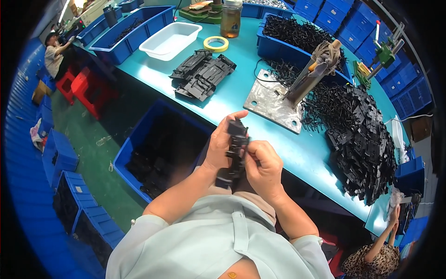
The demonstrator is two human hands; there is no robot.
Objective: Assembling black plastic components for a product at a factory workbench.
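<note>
My left hand [217, 148] is wrapped round a long black plastic part [236, 144], held upright over my lap just off the table's near edge. The fingers of my right hand [264, 163] are pinched against the part's right side; whether a smaller piece sits between them is hidden. Ahead on the table lies a group of similar black plastic parts [203, 74], set side by side. To the right of them a metal plate with an upright post [274, 100] stands on the teal table [162, 76], its top wrapped in cloth.
A large heap of flat black pieces [364, 144] covers the table's right side, beside thin black pieces [325, 104]. Blue bins [265, 44], a white tray [169, 41], yellow tape [216, 44] and a jar [231, 21] stand farther back. A blue bin [134, 144] sits below left. Two people work nearby.
</note>
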